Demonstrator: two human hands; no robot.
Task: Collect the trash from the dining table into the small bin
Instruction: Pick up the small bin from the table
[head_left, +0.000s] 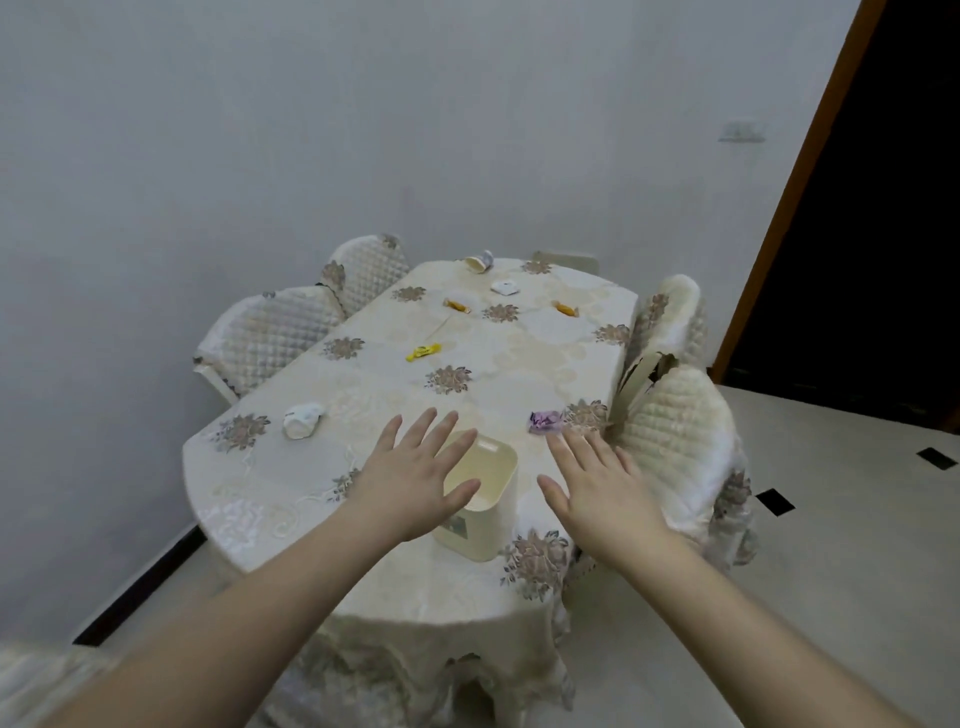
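A: Both hands' fingers (435, 423) spread, holding nothing; the small cream plastic bin (480, 499) sits at the worktop's (270, 467) near end.

B: Reaching for the crumpled purple wrapper (545, 420), the right hand (605, 491) might knock that light bin over.

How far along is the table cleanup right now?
Nothing looks binned: the small bin appears empty. Both the left hand and the right hand hover open, holding nothing. Left: purple wrapper, white wad, yellow wrapper, and more pieces at the far end.
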